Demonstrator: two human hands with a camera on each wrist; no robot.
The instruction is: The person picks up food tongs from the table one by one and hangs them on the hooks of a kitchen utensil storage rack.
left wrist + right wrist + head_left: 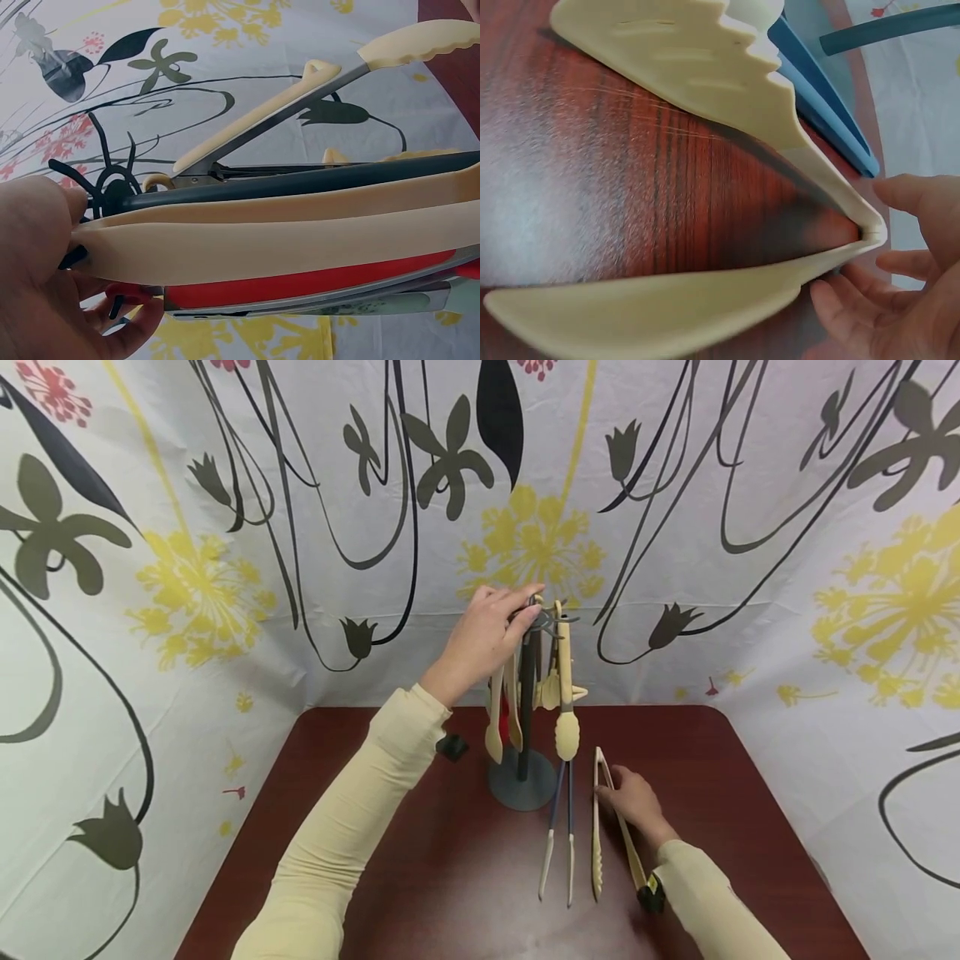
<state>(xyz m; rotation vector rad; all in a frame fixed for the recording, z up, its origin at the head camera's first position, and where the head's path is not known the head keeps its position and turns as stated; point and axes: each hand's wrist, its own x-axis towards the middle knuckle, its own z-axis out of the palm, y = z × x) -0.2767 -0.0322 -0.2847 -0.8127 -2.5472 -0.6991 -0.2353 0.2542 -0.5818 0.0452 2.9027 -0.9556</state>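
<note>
My left hand (487,631) grips the top of a dark utensil stand (527,693), its thumb and fingers to either side of the hooked hub. Beige tongs (300,244) hang right beside that palm, with red-handled tongs (315,289) behind them. Cream-and-steel tongs (566,685) hang from the stand's right side. Down on the table, cream tongs (597,835) lie spread apart. My right hand (633,802) is at their joined end; in the right wrist view the thumb stands apart and the loosely bent fingers are close to one arm.
Blue-handled tongs (555,810) lie between the stand and the cream tongs. A small black object (452,747) sits left of the stand's round base (513,789). The dark red table (420,877) backs onto a patterned cloth (300,527).
</note>
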